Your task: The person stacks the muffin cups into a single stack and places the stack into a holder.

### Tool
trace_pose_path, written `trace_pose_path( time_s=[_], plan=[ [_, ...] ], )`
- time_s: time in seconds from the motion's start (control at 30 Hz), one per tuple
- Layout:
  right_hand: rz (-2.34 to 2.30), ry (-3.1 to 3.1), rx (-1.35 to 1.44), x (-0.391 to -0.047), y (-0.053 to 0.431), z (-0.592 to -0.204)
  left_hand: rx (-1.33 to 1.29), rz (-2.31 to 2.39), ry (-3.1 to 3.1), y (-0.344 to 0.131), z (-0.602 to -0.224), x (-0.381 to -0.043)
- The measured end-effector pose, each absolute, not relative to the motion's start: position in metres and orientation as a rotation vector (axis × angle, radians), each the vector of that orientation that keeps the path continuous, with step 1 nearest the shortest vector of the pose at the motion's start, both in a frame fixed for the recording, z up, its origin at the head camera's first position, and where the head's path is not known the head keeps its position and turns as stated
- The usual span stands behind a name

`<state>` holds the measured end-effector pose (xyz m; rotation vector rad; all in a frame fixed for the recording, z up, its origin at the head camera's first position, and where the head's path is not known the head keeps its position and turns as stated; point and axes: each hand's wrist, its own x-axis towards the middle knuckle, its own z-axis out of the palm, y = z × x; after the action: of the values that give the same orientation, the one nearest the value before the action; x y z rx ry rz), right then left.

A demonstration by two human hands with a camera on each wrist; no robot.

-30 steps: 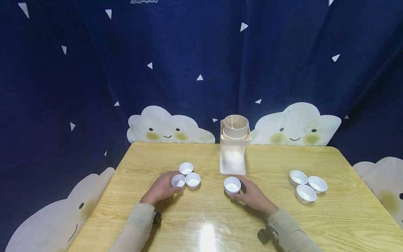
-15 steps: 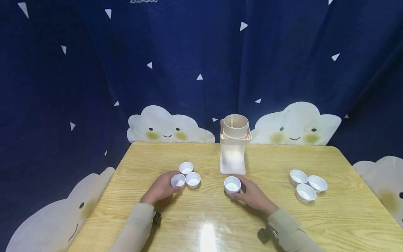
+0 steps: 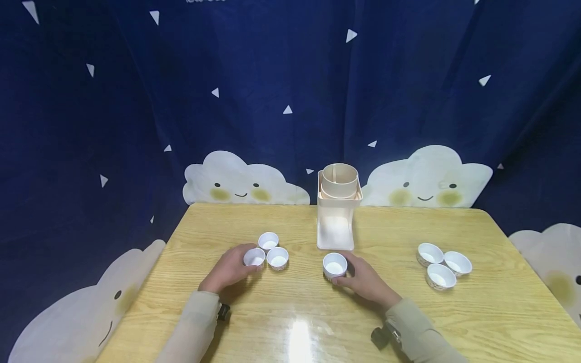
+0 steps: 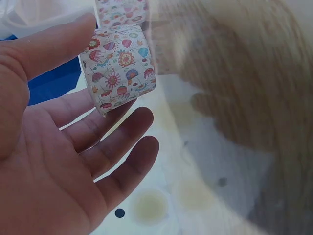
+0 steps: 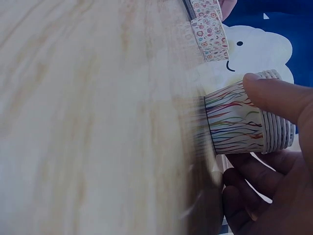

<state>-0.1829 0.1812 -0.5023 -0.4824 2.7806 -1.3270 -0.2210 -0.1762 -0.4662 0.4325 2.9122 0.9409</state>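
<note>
My left hand [image 3: 228, 267] holds a floral-patterned paper baking cup [image 4: 122, 68] between thumb and fingers. In the head view that cup is the left one of a cluster, with one paper cup [image 3: 268, 241] behind it and another paper cup [image 3: 277, 259] to its right. A little right of the table's middle, my right hand [image 3: 364, 280] grips a stack of paper baking cups [image 5: 239, 120]. Colored wavy lines cover the outer one, and several nested rims show in the right wrist view. All the cups stand mouth up in the head view.
Behind the right hand's stack stands a cream plastic stand [image 3: 335, 229] bearing a round cylinder [image 3: 340, 182]. Three white cups [image 3: 440, 277] sit grouped on the right of the wooden table [image 3: 386, 232]. A dark blue curtain [image 3: 272, 60] with clouds hangs behind.
My left hand has shifted slightly left with its cup, opening a small gap to the cup on its right. The right hand and its stack have stayed in place.
</note>
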Motion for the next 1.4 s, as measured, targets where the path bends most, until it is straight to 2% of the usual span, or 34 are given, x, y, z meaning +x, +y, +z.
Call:
trace_pose_path(
  time_s=[0.7,1.4],
  plan=[
    [-1.341,2.768,-0.490,-0.183,0.181,-0.501,0.482,1.070,2.913,-0.174,-0.448,-0.219],
    [-1.332,2.771,-0.479,-0.183,0.181,-0.503,0.580,1.145,2.953,-0.149,-0.436,-0.210]
  ],
)
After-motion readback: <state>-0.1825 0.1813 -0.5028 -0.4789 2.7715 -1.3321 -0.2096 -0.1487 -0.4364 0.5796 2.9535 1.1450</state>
